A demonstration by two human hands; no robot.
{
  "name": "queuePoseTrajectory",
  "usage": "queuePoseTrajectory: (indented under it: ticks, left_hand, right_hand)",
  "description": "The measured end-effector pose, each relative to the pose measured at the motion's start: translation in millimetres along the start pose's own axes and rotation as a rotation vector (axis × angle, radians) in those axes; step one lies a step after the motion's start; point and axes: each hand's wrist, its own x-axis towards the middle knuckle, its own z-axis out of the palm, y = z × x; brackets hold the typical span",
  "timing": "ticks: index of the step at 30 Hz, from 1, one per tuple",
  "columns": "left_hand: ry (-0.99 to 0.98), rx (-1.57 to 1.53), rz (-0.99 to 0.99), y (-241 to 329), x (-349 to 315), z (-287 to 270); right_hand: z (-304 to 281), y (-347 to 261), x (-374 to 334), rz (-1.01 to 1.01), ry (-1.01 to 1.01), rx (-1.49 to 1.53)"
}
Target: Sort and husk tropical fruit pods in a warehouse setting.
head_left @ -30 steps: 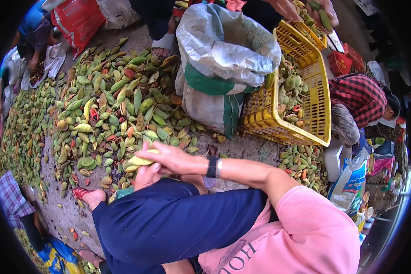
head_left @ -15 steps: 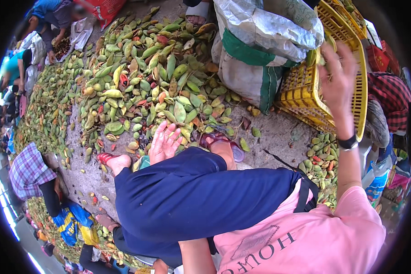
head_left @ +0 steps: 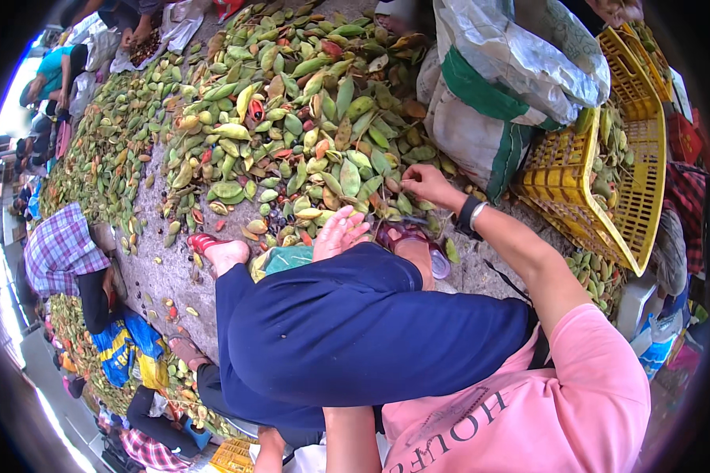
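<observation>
My left hand [head_left: 339, 234] lies palm up by my knee, its fingers apart and nothing in it. Just right of it, my right hand [head_left: 430, 187] is down at the near edge of a broad heap of flat green pods [head_left: 349, 177]. Its fingers are bent together, and whatever they hold, if anything, is hidden. One pod [head_left: 255, 109] in the heap is split, with a red inside and a dark seed. Small dark seeds are scattered around the near pods. A green bag or cloth [head_left: 288, 258] lies beside my left hand.
A white sack with a green band [head_left: 477, 87] stands at the back right. Beside it a yellow plastic crate [head_left: 647, 189] is tipped, with pods inside. Other people work at the left, one in a plaid shirt [head_left: 63, 251]. A blue and yellow bag [head_left: 126, 347] lies lower left.
My right hand has come down from the yellow crate to the near edge of the pods, its spread fingers now bent together. My left hand stays palm up. The whole view has shifted slightly.
</observation>
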Motion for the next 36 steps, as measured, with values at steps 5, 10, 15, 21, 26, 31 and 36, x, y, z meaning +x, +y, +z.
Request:
queuePoseTrajectory:
  ticks: [5, 10, 15, 21, 26, 31, 36]
  left_hand:
    - [0.058, 0.141, 0.011, 13.2, 1.2, 24.0]
    - [0.01, 0.277, 0.155, 24.0, 9.0, 60.6]
    - [-0.078, 0.587, 0.23, 34.3, 4.0, 59.3]
    - [0.084, 0.604, 0.362, 16.0, -0.2, 62.5]
    - [0.082, 0.504, 0.265, 11.7, -4.1, 70.4]
    - [0.097, 0.422, 0.181, 20.7, -15.9, 72.8]
    - [0.069, 0.328, 0.093, 19.4, -13.2, 85.9]
  right_hand:
    - [-11.5, -72.6, -15.8, 0.111, -0.261, 0.546]
    - [-5.0, -107.6, -22.7, -0.093, -0.419, 0.468]
    - [38.1, -129.9, -30.0, -0.184, -0.291, 0.371]
    - [50.6, -131.0, -35.1, -0.309, -0.339, 0.303]
    - [56.1, -118.9, -32.3, -0.495, -0.262, 0.092]
    - [38.8, -130.6, -44.7, -0.471, -0.372, 0.134]
    - [16.0, -128.6, -35.7, -0.638, -0.483, -0.216]
